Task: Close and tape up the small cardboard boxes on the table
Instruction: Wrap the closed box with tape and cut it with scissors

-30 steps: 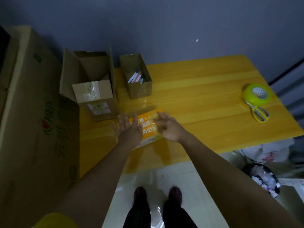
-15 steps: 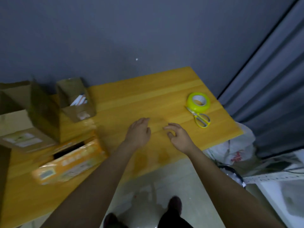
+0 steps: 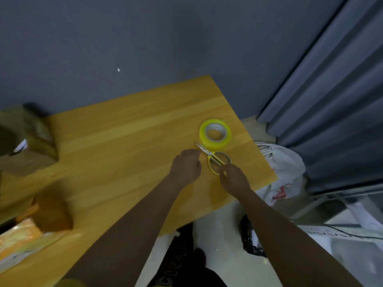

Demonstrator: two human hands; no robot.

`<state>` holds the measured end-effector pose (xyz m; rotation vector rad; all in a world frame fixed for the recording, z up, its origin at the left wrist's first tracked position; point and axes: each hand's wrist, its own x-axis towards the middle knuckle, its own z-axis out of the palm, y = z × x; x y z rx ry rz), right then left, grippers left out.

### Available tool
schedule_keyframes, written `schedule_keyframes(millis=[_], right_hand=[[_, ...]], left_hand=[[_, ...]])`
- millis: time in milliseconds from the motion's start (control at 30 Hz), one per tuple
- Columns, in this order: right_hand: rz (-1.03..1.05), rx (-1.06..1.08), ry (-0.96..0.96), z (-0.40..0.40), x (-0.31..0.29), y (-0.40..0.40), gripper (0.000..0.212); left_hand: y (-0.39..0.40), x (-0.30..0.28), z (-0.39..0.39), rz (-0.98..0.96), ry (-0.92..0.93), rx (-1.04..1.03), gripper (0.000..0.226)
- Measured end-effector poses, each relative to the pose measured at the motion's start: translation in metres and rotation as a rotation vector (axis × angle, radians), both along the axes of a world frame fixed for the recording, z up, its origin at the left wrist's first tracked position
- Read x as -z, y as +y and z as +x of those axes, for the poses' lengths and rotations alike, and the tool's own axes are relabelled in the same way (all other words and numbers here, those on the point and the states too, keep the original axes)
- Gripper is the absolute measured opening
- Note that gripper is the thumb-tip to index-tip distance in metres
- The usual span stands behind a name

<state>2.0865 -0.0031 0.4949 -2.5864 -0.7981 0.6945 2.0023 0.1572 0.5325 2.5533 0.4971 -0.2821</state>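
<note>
Now reaching for the tape gear at the table's right end.

Both arms are stretching out low over the wood; left hand is hovering just beside the scissors w/ fingers loosely curled, gripping nothing; right hand is touching a yellow handle loop, fingers bent, can't tell if pinching it yet; tape roll is lying flat just behind the blades, prob. kept together for sealing; small cardboard boxes are sitting open, blurred, far left, well apart from the hands.
</note>
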Motion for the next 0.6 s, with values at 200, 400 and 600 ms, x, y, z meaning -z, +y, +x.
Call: schedule_keyframes(millis=[200,400,600], right_hand=[[-0.051,-0.031,-0.124,0.031,0.04,0.019,0.047],[-0.178,-0.021,-0.224,0.042,0.069,0.027,0.046],[-0.258,-0.278,-0.169,0.047,0.074,0.011,0.05]], left_hand=[[0.019,0.037,0.079,0.115,0.041,-0.02,0.059],[0.021,0.062,0.111,0.327,0.053,0.189,0.058],[0.024,0.079,0.124,0.243,0.171,0.189,0.044]])
